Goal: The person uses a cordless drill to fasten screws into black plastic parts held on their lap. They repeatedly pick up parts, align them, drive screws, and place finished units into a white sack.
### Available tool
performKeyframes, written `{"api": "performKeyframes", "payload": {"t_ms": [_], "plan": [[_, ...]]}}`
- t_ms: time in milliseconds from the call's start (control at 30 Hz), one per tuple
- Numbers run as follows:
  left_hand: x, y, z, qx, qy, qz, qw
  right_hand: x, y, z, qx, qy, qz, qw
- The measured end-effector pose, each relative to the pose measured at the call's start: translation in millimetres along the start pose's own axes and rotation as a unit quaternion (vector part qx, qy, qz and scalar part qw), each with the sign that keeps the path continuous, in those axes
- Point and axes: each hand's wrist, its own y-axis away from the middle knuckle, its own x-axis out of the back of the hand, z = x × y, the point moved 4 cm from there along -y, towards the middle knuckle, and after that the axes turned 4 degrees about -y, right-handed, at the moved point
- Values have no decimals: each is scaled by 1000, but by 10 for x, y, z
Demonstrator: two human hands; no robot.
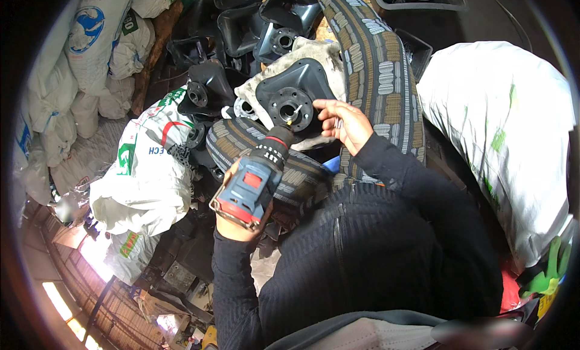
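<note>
My left hand (238,230) is wrapped round a blue, red and black cordless drill (252,182). The drill's bit points at the round flange (281,102) of a black, funnel-shaped metal part (305,78). This part lies on a pale, stained cloth (332,57), its flange facing me. A small, light-coloured pin-like piece (297,110) shows at the flange's central opening, near the bit. Beside the flange's right edge is my right hand (349,125), its fingers bent and drawn together at the tips. Whether anything small sits between those fingertips is hidden.
Several similar black parts (238,29) are heaped beyond the cloth. A patterned upholstered cushion (386,78) curves along the right side of the work. White sacks stand left (148,175) and right (501,120). A grey bin (417,5) holds metal rings at the far right.
</note>
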Motion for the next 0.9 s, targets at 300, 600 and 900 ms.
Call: {"api": "performKeyframes", "payload": {"t_ms": [300, 600, 900], "plan": [[-8, -487, -244, 14, 105, -77, 991, -65, -494, 70, 50, 189, 86, 977], [79, -872, -282, -38, 50, -194, 979, -63, -529, 71, 74, 194, 73, 976], [-101, -890, -427, 163, 220, -315, 909, -78, -506, 48, 74, 252, 70, 962]]}}
